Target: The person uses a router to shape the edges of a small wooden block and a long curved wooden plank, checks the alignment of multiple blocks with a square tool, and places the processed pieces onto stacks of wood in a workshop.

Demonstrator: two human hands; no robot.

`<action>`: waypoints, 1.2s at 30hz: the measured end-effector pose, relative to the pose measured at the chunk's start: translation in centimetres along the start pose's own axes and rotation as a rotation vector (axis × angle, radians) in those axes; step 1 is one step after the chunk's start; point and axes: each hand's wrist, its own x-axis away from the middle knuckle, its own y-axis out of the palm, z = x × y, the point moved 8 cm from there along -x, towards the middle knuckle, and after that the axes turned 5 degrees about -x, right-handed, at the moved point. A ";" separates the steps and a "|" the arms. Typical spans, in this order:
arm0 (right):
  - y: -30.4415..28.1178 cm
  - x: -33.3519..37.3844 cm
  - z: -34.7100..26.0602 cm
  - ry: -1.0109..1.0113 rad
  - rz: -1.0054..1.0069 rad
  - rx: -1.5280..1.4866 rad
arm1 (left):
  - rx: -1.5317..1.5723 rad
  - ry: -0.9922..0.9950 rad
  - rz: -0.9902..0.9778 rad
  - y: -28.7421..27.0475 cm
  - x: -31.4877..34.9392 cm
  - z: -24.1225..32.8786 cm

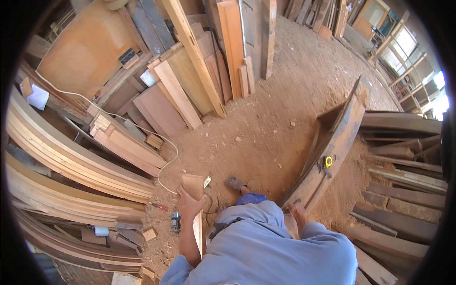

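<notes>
My left hand (190,203) is closed around a long pale wooden board (193,182), gripping it near its upper end. The board runs back down beside my body, and its lower part is partly hidden by my arm. At the near end of a long worn wooden bench (341,137), my right hand (299,217) rests with its fingers bent. Whether something small is in those fingers I cannot make out. On the bench lies a yellow and black tape measure (328,162), with a dark tool (326,171) against it.
A power tool (175,222) and a red-handled tool (159,207) lie on the dusty floor at my left. A white cable (176,151) trails near the board. Curved planks (71,152) are stacked left, upright boards (178,95) lean ahead, and timber (403,204) lies right.
</notes>
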 end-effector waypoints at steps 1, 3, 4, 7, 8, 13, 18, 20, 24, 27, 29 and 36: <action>0.5 -0.4 -1.2 0.008 -0.030 -0.107 | 0.009 0.001 0.006 0.0 -0.1 -0.3; 1.5 -2.1 -3.9 0.129 -0.147 -0.286 | 0.031 -0.008 0.027 0.0 -0.5 -1.2; 2.4 -2.6 -6.3 0.246 -0.243 -0.355 | 0.031 0.004 0.054 -1.3 -0.4 -1.2; 2.8 -4.9 -16.0 0.113 -0.694 -0.608 | 0.036 0.007 0.129 -5.6 0.6 -0.1; 3.0 -4.1 -20.7 0.035 -0.822 -0.649 | 0.024 -0.018 0.156 -7.6 1.0 -0.6; 2.5 2.9 -42.5 -0.639 -0.425 -0.178 | 0.026 -0.068 0.421 -15.7 4.3 -5.3; 11.5 9.5 -50.4 -1.278 -0.213 0.418 | 0.001 -0.306 0.748 -25.6 14.2 -8.6; 15.9 13.5 -49.5 -1.304 -0.398 0.682 | -0.028 -0.386 0.882 -28.0 19.4 -8.7; 23.6 15.9 -43.8 -1.430 -0.868 1.035 | -0.161 -0.586 1.178 -29.5 30.2 -6.9; 28.3 11.6 -41.6 -1.449 -1.059 1.383 | -0.250 -0.611 1.396 -29.3 35.5 -4.4; 28.3 11.0 -41.2 -1.337 -1.081 1.543 | -0.330 -0.647 1.524 -28.2 38.9 -2.3; 26.5 13.9 -42.9 -1.010 -0.974 1.569 | -0.299 -0.911 1.617 -24.1 46.1 0.4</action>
